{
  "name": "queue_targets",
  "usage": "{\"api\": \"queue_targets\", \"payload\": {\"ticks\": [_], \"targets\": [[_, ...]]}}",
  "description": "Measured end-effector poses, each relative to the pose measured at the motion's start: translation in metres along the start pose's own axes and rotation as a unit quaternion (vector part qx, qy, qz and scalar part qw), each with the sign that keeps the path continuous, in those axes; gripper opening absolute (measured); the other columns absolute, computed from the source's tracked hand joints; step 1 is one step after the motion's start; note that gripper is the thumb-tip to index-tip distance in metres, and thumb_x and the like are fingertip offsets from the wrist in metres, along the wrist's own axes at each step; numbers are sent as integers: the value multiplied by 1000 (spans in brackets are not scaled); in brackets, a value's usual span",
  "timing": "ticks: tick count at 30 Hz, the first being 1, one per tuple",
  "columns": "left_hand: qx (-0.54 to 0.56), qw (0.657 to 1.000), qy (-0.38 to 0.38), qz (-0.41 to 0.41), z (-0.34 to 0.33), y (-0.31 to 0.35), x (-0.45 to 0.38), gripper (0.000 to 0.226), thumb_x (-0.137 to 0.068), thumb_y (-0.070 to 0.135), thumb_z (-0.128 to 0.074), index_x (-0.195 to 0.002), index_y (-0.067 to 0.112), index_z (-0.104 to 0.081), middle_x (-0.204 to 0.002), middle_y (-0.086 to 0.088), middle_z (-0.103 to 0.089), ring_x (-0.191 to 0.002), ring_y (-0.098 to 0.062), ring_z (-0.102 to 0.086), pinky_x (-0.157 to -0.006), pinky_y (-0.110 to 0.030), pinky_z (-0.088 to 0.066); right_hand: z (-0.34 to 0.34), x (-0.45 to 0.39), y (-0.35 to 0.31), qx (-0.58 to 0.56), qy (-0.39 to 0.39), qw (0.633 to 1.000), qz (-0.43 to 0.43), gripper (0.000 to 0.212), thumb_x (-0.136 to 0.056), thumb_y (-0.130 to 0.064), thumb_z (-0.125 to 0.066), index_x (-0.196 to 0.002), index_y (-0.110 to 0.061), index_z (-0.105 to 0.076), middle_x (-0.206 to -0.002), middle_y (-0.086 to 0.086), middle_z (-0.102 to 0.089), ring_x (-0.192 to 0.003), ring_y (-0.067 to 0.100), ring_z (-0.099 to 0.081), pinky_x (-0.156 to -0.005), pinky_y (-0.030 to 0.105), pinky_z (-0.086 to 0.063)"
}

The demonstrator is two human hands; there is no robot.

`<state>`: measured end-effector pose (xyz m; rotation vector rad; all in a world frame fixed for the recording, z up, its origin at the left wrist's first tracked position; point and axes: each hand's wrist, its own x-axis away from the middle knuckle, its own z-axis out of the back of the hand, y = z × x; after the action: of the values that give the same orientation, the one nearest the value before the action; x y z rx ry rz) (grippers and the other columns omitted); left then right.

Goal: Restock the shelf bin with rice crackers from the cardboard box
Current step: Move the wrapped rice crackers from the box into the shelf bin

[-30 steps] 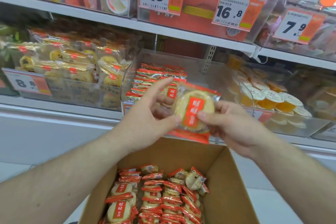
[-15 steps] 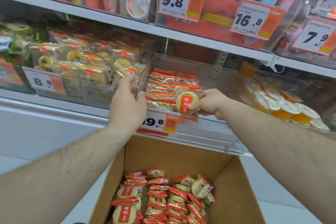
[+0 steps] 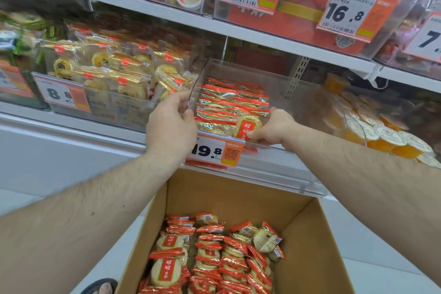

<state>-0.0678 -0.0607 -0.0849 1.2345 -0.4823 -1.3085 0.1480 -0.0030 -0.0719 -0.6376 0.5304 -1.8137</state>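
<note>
A second ago the round rice cracker pack with the red label (image 3: 247, 128) was held up between both hands in front of the shelf; now it has gone down into the front right corner of the clear plastic shelf bin (image 3: 267, 83), standing on edge against the red-and-gold packs already stacked there. The right hand (image 3: 274, 126) still grasps it, thumb on its lower edge and fingers curled behind, so it is not yet released. The left hand (image 3: 170, 126) has moved off the pack to the bin's left front corner, where it grips the clear wall, probably steadying it, though the wall's edge is hard to make out. One more pack is nearly placed. The open brown cardboard box (image 3: 307, 234) below still holds rows of rice cracker packs, so most of the restocking seems to lie ahead.
</note>
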Motion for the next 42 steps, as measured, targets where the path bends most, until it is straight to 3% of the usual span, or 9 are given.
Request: {"api": "queue_targets", "payload": {"ticks": [9, 15, 17, 21, 25, 31, 36, 38, 42], "targets": [[39, 998, -44, -8, 1, 5, 4, 28, -93, 18, -56, -117, 34, -54, -95, 23, -56, -86, 2, -56, -72, -21, -48, 7, 10, 3, -44, -45, 997, -41, 73, -73, -7, -85, -131, -13, -40, -92, -4, -58, -73, 4, -57, -40, 14, -42], [-56, 981, 11, -184, 5, 15, 19, 40, -86, 23, -64, -123, 17, -50, -121, 4, -40, -117, -12, -39, -97, -24, -33, 22, 33, -7, 20, 25, 999, -35, 99, -71, -20, -88, -147, -11, -25, -123, 9, -57, -100, 24, -64, -79, 31, -55], [-13, 967, -61, -247, 8, 22, 33, 30, -84, 22, -60, -113, 24, -51, -104, 15, -46, -99, -6, -47, -84, -19, -39, 24, 56, -10, 75, 164, 981, 77, 75, -80, -25, -77, -143, -15, -38, -111, 2, -66, -96, 19, -62, -76, 29, -49], [3, 924, -318, -212, 3, 16, 58, 26, -88, 12, -58, -90, 38, -56, -75, 25, -59, -64, -5, -55, -59, -17, -41, -1, 126, 8, -17, 294, 914, 278, 3, -79, -15, -66, -79, -16, -63, -60, -6, -60, -60, 13, -55, -59, 23, -44], [-145, 834, -499, -185, -13, -8, 75, 18, -87, 16, -58, -85, 33, -55, -78, 14, -59, -68, -2, -52, -60, -12, -38, -54, 144, 63, -44, 176, 956, 229, 15, -73, -13, -66, -65, -22, -57, -51, -6, -54, -57, 11, -52, -53, 18, -38], [-326, 659, -668, -114, -24, -36, 97, 37, -92, 30, -58, -129, 26, -55, -120, 10, -61, -101, -9, -58, -93, -26, -47, -147, 122, 158, 104, -56, 993, 13, 21, -78, -16, -60, -60, -26, -55, -77, -5, -66, -85, 20, -65, -74, 29, -51], [-344, 640, -680, -93, -32, -55, 102, 36, -93, 33, -57, -129, 27, -55, -120, 8, -60, -103, -13, -58, -91, -30, -49, -215, 139, 201, 206, -292, 929, -93, 41, -74, -53, -70, -90, -17, -59, -91, 2, -63, -100, 26, -65, -65, 26, -46], [-352, 638, -680, -80, -34, -64, 101, 36, -93, 33, -57, -129, 26, -55, -118, 5, -63, -102, -15, -60, -91, -34, -50, -229, 148, 207, 240, -320, 908, -124, 77, -64, -66, -71, -120, -16, -53, -115, 3, -61, -112, 26, -60, -81, 30, -47], [-365, 652, -664, -36, -37, -77, 96, 39, -90, 29, -58, -129, 26, -53, -110, 3, -69, -96, -18, -65, -85, -35, -54, -228, 153, 202, 256, -299, 909, -137, 81, -62, -58, -72, -126, -15, -47, -102, -3, -58, -98, 22, -60, -75, 30, -48]]}}
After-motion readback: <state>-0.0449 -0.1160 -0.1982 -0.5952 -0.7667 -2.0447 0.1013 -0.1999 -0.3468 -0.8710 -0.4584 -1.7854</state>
